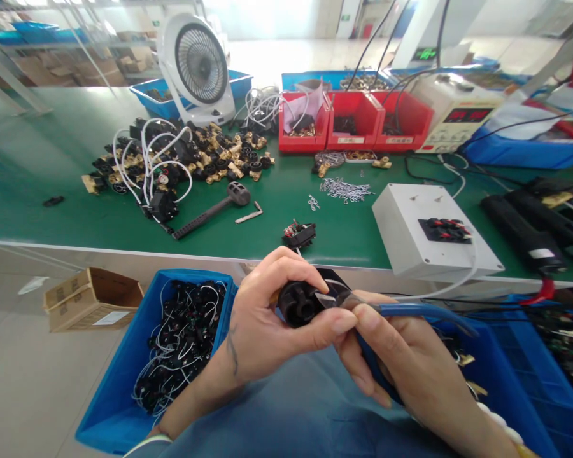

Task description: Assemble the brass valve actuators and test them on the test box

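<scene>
Two bare hands meet just this side of the green bench [344, 238]. L hand [272, 318] is wrapped round a black round plastic housing [298, 305], fingers over the top, recessed end facing the wearer. R hand [410, 359] grips blue-handled pliers [405, 310], handles splayed to the right, long axis approx. L–R, metal tip pointing left at the housing's right side. Housing thus lies directly left of the R-hand grip; L hand's the nearer, being on it. Tip touching housing or just beside: can't tell; ditto whether it's biting anything, as fingers block the view. Just beyond the grip: small black wired module [300, 235]. Farther off, ahead-left: black mallet [239, 193]; ahead-right: loose metal clips [345, 189].
</scene>
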Demonstrator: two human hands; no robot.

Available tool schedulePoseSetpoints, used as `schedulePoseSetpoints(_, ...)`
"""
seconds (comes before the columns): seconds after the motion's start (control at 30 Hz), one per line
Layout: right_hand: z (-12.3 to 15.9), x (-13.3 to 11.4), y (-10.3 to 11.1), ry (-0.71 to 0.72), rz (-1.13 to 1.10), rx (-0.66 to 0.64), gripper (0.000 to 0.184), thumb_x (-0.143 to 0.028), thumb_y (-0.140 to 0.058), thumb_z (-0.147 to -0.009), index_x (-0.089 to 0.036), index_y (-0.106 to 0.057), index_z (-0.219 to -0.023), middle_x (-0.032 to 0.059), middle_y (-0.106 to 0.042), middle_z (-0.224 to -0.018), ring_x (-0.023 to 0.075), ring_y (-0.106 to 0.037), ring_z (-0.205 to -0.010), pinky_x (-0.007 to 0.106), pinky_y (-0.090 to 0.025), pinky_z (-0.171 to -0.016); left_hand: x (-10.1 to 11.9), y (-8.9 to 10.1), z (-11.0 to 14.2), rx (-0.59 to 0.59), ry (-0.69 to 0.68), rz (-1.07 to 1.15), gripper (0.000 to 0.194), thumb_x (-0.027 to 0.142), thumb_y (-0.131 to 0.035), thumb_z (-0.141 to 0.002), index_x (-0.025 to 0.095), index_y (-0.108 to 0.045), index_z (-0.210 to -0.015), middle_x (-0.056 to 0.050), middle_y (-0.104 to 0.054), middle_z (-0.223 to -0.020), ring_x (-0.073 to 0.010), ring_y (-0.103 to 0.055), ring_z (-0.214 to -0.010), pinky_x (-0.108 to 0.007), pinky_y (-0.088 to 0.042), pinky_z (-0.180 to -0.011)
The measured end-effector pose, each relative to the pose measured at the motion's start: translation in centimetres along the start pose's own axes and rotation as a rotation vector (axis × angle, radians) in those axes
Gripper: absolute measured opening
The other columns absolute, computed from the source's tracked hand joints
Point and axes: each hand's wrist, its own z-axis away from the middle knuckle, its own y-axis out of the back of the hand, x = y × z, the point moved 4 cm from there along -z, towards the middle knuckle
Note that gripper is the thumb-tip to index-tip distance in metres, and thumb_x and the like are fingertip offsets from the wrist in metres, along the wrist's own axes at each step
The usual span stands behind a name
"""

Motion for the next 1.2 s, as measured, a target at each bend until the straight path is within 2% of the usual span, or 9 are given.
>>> schedulePoseSetpoints(0.17, 0.1, -0.4, 0.2, -0.089, -0.044, -0.108, 0.048, -0.060, -0.050, -0.100, -0.021, -0.053, -0.073, -0.0053, -0.048, -0.048, 0.0059, -0.032, -0.035, 0.020, -0.024, -0.037, -0.2, -0.1, -0.1, -0.053, 0.029, 0.053, 0.029, 0.037, -0.089, -0.075, 0.022, -0.067, -0.087, 0.001, -0.063, -0.085, -0.0131, -0.056, -0.076, -0.026, -0.045, -0.068)
schedulePoseSetpoints(0.4, 0.2, -0.5, -0.2, -0.029, -0.045, -0.069, 0.052, -0.062, -0.051, -0.099, -0.020, -0.052, -0.070, -0.0048, -0.049, -0.051, 0.0052, -0.035, -0.036, 0.019, -0.023, -0.037, 0.2, 0.2, 0.0, -0.014, -0.046, -0.020, 0.029, 0.038, -0.088, -0.076, 0.023, -0.067, -0.089, 0.001, -0.063, -0.086, -0.0140, -0.056, -0.077, -0.028, -0.049, -0.073)
schedulePoseSetpoints(0.57, -0.2, 0.3, -0.5, 0.012, -0.091, -0.083, 0.048, -0.061, -0.047, -0.102, -0.021, -0.055, -0.075, -0.0054, -0.049, -0.048, 0.0072, -0.036, -0.037, 0.019, -0.028, -0.037, 0.3, 0.4, 0.1, 0.031, -0.098, -0.095, 0.030, 0.037, -0.089, -0.075, 0.023, -0.067, -0.089, 0.002, -0.063, -0.087, -0.0131, -0.056, -0.082, -0.026, -0.049, -0.077)
schedulePoseSetpoints(0.73, -0.3, 0.3, -0.5, 0.066, -0.086, -0.114, 0.054, -0.061, -0.048, -0.101, -0.020, -0.053, -0.067, -0.0050, -0.047, -0.049, 0.0055, -0.034, -0.036, 0.019, -0.026, -0.037, 0.0, 0.1, 0.0, -0.018, -0.054, 0.032, 0.026, 0.034, -0.086, -0.079, 0.021, -0.065, -0.088, 0.002, -0.061, -0.084, -0.0114, -0.056, -0.078, -0.024, -0.047, -0.071)
schedulePoseSetpoints(0.9, 0.2, -0.2, -0.1, -0.010, -0.060, -0.133, 0.051, -0.062, -0.052, -0.100, -0.021, -0.052, -0.070, -0.0058, -0.047, -0.048, 0.0054, -0.032, -0.035, 0.020, -0.022, -0.035, -0.4, 0.0, 0.1, -0.071, -0.027, 0.074, 0.023, 0.036, -0.082, -0.083, 0.021, -0.065, -0.088, 0.002, -0.060, -0.084, -0.0110, -0.056, -0.076, -0.024, -0.047, -0.069)
schedulePoseSetpoints(1.1, -0.2, -0.2, -0.5, 0.048, -0.091, -0.074, 0.049, -0.060, -0.048, -0.101, -0.022, -0.054, -0.073, -0.0057, -0.047, -0.047, 0.0073, -0.036, -0.036, 0.021, -0.027, -0.036, 0.3, 0.0, 0.3, 0.032, -0.126, -0.121, 0.020, 0.035, -0.080, -0.086, 0.023, -0.065, -0.091, 0.002, -0.064, -0.086, -0.0137, -0.060, -0.086, -0.025, -0.049, -0.074)
schedulePoseSetpoints(1.2, -0.4, -0.1, -0.4, 0.071, -0.093, -0.049, 0.047, -0.061, -0.049, -0.101, -0.022, -0.055, -0.075, -0.0060, -0.047, -0.045, 0.0085, -0.036, -0.036, 0.022, -0.027, -0.035, 0.2, -0.2, 0.4, 0.051, -0.120, -0.136, 0.019, 0.037, -0.077, -0.088, 0.023, -0.065, -0.091, 0.001, -0.064, -0.086, -0.0142, -0.060, -0.084, -0.027, -0.050, -0.073)
